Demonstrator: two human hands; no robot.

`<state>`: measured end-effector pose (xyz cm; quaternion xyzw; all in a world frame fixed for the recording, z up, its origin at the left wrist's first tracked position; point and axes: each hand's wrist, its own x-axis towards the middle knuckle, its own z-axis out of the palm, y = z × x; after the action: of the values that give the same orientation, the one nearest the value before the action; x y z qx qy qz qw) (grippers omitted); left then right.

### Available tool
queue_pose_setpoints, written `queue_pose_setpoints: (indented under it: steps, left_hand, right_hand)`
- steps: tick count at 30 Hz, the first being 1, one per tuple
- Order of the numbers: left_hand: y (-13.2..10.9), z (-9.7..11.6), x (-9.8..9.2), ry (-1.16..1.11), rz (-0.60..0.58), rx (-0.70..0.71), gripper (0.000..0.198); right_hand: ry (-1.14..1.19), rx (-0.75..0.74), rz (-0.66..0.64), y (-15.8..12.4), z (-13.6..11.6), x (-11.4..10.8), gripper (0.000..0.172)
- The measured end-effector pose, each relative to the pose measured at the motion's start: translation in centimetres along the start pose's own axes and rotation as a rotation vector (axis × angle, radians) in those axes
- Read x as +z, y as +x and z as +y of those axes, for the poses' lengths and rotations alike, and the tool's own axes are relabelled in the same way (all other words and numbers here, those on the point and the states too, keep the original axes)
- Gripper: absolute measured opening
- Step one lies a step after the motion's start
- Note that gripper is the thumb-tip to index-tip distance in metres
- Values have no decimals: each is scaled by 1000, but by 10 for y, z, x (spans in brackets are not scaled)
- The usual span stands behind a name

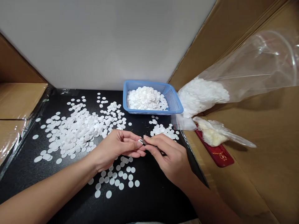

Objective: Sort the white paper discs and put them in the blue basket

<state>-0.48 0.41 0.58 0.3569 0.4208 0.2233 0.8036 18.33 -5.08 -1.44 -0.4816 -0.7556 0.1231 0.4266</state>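
Note:
In the middle of the view, my left hand (119,143) pinches a small white round disc (140,141) between thumb and forefinger. My right hand (171,155) is closed around a thin dark tool with a metal tip (143,142), which meets the disc's edge; its exact kind is mostly hidden by the fingers. Behind my left hand spreads a large loose pile of white discs (79,127). A smaller heap of discs (164,130) lies just beyond my right hand. Several single discs (114,175) are scattered below my left wrist.
A blue plastic basket (153,112) heaped with discs stands at the back of the black tabletop (149,199). On cardboard to the right are a clear bag (247,71) holding more discs, a small plastic bag (213,133) and a red packet (221,157). A pale wall rises behind.

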Motion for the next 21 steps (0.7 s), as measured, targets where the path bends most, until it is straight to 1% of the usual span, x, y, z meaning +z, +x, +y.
queue_pose_setpoints:
  steps: [4,14,21]
  left_hand:
    - [2,1,1,22,-19,13,33]
    - [-2,2,-3,94,-95,25,22]
    - [-3,7,-6,162,-130,-3,22]
  right_hand:
    - [-36,-25,7,-2,1,0,19]
    - [-71,-86,-32,-3,1,-4,17]
    - [-109,-125,-52,-2,2,-6,17]
